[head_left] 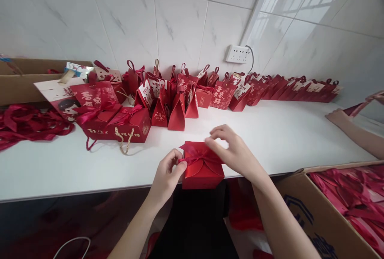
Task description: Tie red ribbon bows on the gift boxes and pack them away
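A small red gift box (202, 177) sits at the front edge of the white table, right before me. Across its top runs a red ribbon (196, 156), tied in a bow at the middle. My left hand (169, 171) is at the box's left side, thumb and finger pinched on the ribbon's left part. Over the right side of the box hovers my right hand (232, 149), its fingers curved and apart, with nothing visible between them. Whether its lower edge touches the ribbon's right end is hard to make out.
Red gift boxes with handles (162, 109) line the wall side. Larger boxes with bows (129, 125) and loose red ribbons (33, 125) lie left. A carton of ribboned boxes (300, 195) stands front right. Another person's hand (340, 119) is at far right.
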Demonstrator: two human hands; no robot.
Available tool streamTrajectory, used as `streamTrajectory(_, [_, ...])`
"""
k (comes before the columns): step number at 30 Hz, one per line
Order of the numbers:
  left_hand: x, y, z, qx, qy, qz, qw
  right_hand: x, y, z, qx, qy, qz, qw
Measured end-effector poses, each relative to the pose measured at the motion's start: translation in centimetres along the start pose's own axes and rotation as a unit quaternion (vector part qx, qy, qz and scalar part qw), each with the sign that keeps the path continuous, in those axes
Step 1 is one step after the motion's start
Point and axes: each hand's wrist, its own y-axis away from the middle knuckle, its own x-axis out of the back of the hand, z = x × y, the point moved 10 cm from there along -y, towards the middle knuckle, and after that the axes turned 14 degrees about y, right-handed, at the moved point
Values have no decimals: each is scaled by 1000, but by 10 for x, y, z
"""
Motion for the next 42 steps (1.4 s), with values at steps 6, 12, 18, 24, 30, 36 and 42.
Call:
streamTrajectory(6, [-15, 10, 39, -157, -187, -18, 970, -45, -14, -32, 76, 60, -174, 980])
streamTrajectory(12, [-35, 13, 50, -196, -287, -81, 934, -50, -18, -9, -7, -4, -168, 986])
streamTrajectory(18, [-39, 11, 45, -191, -304, -101, 928, -53, -23, 0, -62, -38, -149, 986])
streamTrajectory(24, [-38, 11, 45, -190, -297, -99, 930, -47, -27, 3, -63, -2, -103, 993])
streamTrajectory(30, [-38, 11, 43, -179, -298, -106, 932, -49, -39, 9, -74, -29, -104, 991])
streamTrajectory(36, [-37, 9, 42, -170, -285, -100, 938, 1, -11, 16, -83, -43, 58, 994])
streamTrajectory(42, [-9, 9, 36, -124, -172, 13, 977, -8, 52, 24, -168, -15, -17, 986])
